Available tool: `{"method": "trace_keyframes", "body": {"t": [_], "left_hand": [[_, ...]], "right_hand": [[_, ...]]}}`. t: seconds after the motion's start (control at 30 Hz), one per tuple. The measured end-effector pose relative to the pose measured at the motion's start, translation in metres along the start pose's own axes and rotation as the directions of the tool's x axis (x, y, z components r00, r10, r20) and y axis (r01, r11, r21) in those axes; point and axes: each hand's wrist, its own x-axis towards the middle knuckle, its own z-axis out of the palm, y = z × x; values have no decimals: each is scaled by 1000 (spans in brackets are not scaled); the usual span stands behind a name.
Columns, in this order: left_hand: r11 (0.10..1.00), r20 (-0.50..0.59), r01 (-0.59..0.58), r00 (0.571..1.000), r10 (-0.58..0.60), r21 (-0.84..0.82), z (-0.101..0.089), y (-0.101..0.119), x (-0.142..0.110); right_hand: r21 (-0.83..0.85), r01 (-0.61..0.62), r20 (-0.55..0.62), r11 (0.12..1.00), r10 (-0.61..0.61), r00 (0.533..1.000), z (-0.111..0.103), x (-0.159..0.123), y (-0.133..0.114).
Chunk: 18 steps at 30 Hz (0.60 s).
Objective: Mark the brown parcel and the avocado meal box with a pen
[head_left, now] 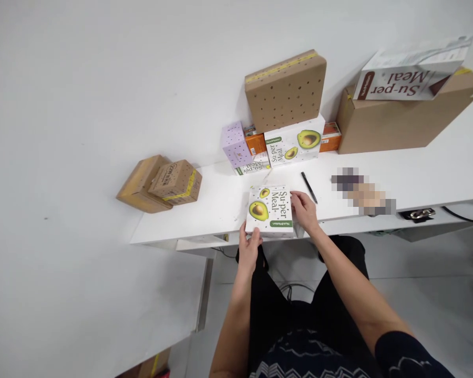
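A white Su-per Meal box (274, 210) with avocado pictures lies at the front edge of the white table, its printed face up and the lettering turned sideways. My left hand (249, 247) grips its near left corner, thumb on the front side and fingers along the left side. At the box's right side, my right hand (304, 210) has its fingers curled against the edge; the fingertips are partly hidden. A black pen (309, 187) lies on the table just beyond my right hand.
Behind stand a second avocado box (295, 140), a speckled cardboard box (287, 92), a purple box (236, 144) and orange boxes (330, 137). Cardboard boxes (177, 181) sit left. A large carton (398, 123) bears a white box (412, 79) at right. A blurred patch covers something near the right edge.
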Motion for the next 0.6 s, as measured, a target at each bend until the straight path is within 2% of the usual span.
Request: {"method": "trace_keyframes", "body": {"t": [0.17, 0.37, 0.5, 0.6], "left_hand": [[999, -20, 13, 1000, -14, -34, 2, -2, -1], [977, -13, 102, 994, -106, -187, 5, -4, 0], [969, -40, 63, 996, -74, -237, 6, 1, 2], [988, -109, -15, 994, -2, -151, 4, 17, 3]], "right_hand": [[8, -5, 11, 1000, 5, 1000, 0, 0, 3], [15, 6, 19, 1000, -6, 1000, 0, 2, 3], [31, -6, 27, 999, 5, 1000, 0, 2, 1], [70, -20, 66, 997, 15, 998, 0, 0, -2]]}}
